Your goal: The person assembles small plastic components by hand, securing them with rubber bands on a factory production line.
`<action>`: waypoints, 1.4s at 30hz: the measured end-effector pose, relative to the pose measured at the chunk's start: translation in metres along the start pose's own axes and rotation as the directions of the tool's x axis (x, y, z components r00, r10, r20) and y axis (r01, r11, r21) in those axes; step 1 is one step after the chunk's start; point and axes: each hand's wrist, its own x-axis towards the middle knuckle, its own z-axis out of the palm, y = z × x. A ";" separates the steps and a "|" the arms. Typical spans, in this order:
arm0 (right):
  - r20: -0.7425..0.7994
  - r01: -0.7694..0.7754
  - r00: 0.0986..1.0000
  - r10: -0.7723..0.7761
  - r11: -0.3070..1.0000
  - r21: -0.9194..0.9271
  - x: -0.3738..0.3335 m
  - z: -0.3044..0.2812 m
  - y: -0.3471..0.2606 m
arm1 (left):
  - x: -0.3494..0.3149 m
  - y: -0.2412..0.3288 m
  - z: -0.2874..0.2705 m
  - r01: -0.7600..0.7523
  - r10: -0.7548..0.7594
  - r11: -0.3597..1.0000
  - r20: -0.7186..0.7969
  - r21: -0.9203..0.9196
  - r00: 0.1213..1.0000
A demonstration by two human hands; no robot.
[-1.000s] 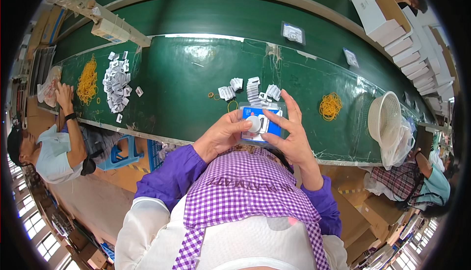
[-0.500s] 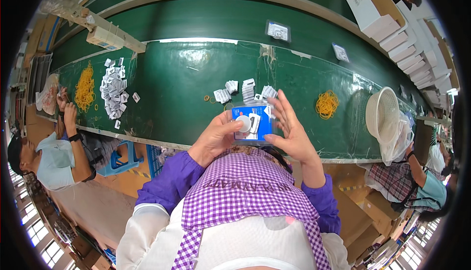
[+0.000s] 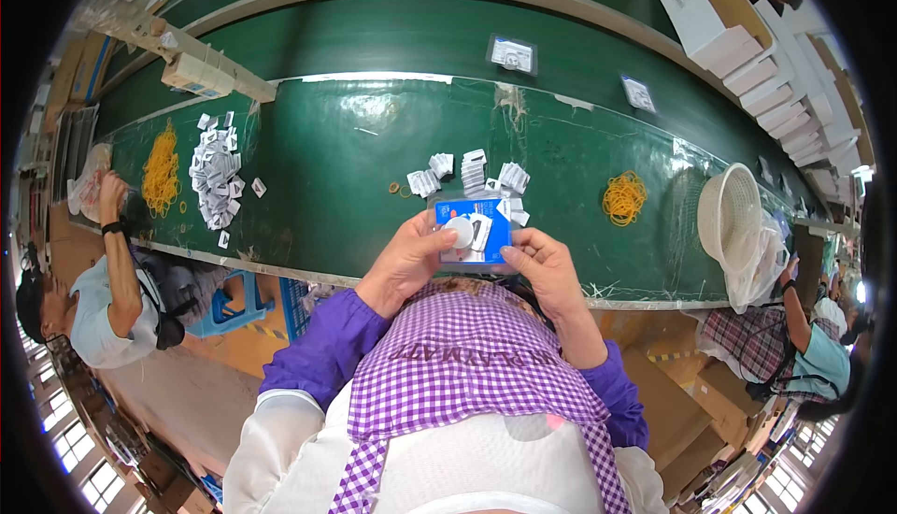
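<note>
A clear plastic package with a blue card (image 3: 498, 229) is held in front of my apron, close to the table's near edge. A round white piece (image 3: 459, 233) and a small printed white slip (image 3: 480, 230) show on its front. My left hand (image 3: 408, 250) grips the left side, its thumb lying on the round piece. On the lower right corner, my right hand (image 3: 549, 269) pinches the package between thumb and fingers. Just beyond it lie small stacks of folded white leaflets (image 3: 474, 170), partly hidden by the package.
Yellow rubber bands (image 3: 623, 198) lie right, near a white basket (image 3: 730, 215). Far left are a leaflet heap (image 3: 216, 173) and more rubber bands (image 3: 161, 170). Two packages, one a clear pack (image 3: 512, 54), rest on the green belt (image 3: 392, 37). Co-workers sit at both sides.
My right hand has closed from spread fingers onto the package's right corner. The package has shifted slightly left. Both packs on the belt have moved left, and the left co-worker's arm has moved.
</note>
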 end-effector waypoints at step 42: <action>-0.695 0.250 0.637 -0.334 0.942 -0.223 0.031 -0.179 0.027 | 0.000 -0.009 0.001 0.087 -0.083 0.995 -0.104 0.036 0.991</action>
